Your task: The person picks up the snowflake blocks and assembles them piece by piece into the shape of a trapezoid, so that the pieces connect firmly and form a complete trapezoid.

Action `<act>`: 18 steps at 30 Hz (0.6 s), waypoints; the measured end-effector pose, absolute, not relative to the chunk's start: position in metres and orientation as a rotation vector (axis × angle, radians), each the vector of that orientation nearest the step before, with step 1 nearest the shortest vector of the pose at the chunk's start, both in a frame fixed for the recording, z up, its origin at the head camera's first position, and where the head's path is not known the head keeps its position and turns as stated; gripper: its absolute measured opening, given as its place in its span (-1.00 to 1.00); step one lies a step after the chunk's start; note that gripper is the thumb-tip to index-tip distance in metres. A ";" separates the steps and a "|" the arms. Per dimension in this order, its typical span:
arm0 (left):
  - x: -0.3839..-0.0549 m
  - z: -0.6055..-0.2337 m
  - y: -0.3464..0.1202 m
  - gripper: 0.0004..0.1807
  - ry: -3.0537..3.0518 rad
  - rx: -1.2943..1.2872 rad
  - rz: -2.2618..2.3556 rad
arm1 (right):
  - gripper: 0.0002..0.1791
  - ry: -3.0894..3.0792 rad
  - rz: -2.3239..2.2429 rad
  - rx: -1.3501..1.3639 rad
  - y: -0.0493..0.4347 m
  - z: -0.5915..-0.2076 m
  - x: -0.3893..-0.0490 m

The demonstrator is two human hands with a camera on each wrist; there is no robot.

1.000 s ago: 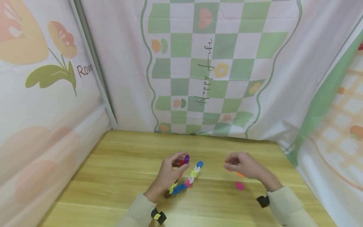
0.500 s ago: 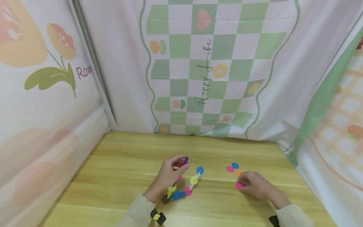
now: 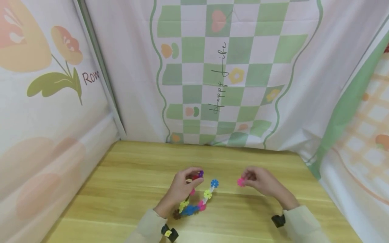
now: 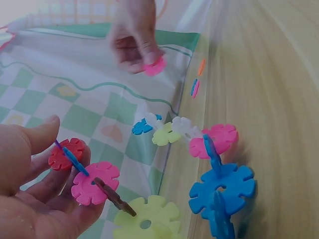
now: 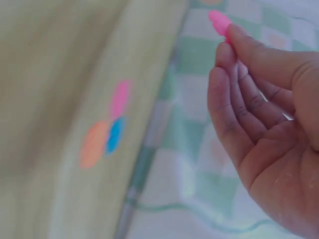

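My left hand (image 3: 178, 186) holds one end of a chain of interlocking snowflake discs, its fingers around a red disc (image 4: 64, 155) with a purple disc (image 3: 201, 173) beside it. From there the chain passes through a pink disc (image 4: 94, 185), a yellow disc (image 4: 162, 215) and blue discs (image 4: 230, 188), curving over the table to a blue end disc (image 3: 214, 183). To the right, my right hand (image 3: 262, 181) pinches a loose pink disc (image 3: 241, 182) between thumb and forefinger, raised off the table and apart from the chain.
Loose discs lie on the wooden table (image 3: 127, 189) beyond the right hand: an orange disc (image 5: 93, 145), a blue disc (image 5: 115, 134) and a pink disc (image 5: 120, 98). Printed cloth (image 3: 194, 94) hangs along the table's back and sides.
The right hand reached down to a pink disc near the table's right, took it, and has lifted it up and to the left. The left hand stays nearly still with the chain.
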State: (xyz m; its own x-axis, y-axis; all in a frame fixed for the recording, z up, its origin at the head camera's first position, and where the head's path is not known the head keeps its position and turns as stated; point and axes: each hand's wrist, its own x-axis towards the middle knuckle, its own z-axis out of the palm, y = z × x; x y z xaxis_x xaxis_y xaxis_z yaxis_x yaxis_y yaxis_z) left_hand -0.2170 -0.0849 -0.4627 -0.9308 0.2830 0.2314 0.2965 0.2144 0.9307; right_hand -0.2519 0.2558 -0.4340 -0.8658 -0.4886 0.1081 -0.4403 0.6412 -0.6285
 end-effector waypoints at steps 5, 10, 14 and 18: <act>-0.217 -0.462 -0.085 -0.67 -2.430 -0.587 -1.856 | -0.92 2.758 -1.141 -0.873 0.220 -0.415 -0.261; -0.219 -0.464 -0.086 -0.66 -2.441 -0.569 -1.844 | -0.89 2.712 -1.250 -0.905 0.192 -0.408 -0.265; -0.219 -0.464 -0.088 -0.66 -2.441 -0.580 -1.831 | -0.89 2.660 -1.364 -0.952 0.175 -0.410 -0.266; -0.219 -0.463 -0.090 -0.64 -2.445 -0.584 -1.829 | -0.90 2.600 -1.494 -0.982 0.162 -0.413 -0.265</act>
